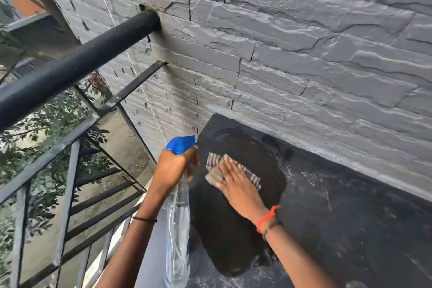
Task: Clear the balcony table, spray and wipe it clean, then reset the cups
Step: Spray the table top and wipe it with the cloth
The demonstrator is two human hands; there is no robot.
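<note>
One desk, far edge set against the stone wall, left edge beside the railing; open top is left rightward. Spray bottle is gripped at the neck by left hand, axis upright, nozzle turned deskward. Striped cloth is pressed flat on the desk by right hand, fingers straight.

The worktop stands with its far edge against the wall behind it. A railing runs along its left side and meets that wall. A cloth lies on the worktop near the far left corner, under the flat right grip. Just left of it, at the worktop's left edge, the left grip holds a spray bottle.
</note>
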